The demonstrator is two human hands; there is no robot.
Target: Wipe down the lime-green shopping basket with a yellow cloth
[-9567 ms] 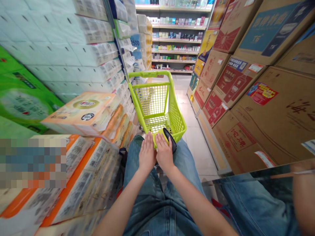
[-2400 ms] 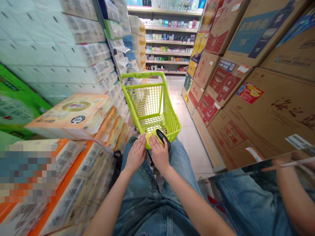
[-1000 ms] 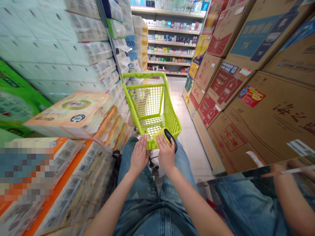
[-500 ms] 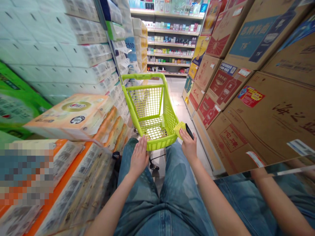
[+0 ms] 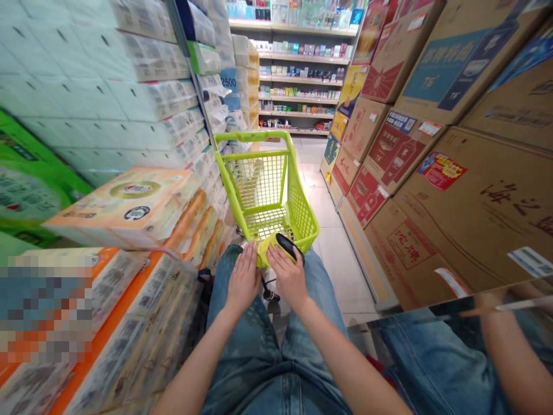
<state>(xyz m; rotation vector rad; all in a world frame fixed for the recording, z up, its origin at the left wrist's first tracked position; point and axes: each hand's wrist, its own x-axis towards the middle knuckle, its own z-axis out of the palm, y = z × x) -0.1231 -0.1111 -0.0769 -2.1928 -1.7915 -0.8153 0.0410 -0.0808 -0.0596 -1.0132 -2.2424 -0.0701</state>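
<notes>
A lime-green plastic shopping cart (image 5: pixel 298 216) stands in the aisle right in front of my legs, its basket bare. My left hand (image 5: pixel 244 279) lies flat with its fingers stretched out, the fingertips at the cart's near rim. My right hand (image 5: pixel 288 276) presses a yellow-green cloth (image 5: pixel 265 248) with a black part (image 5: pixel 286 244) against that same near rim, fingers laid over it.
Stacked tissue packs (image 5: pixel 129 202) wall the left side of the narrow aisle. Cardboard cartons (image 5: pixel 466 190) are piled along the right. The tiled floor (image 5: pixel 328 230) runs ahead to shelves of small goods (image 5: pixel 302 75). A shiny surface (image 5: pixel 453 351) at lower right mirrors my arm.
Half a second ago my right hand held the cloth out at the cart's right corner; it has come back left to the middle of the near rim. My left hand stayed put.
</notes>
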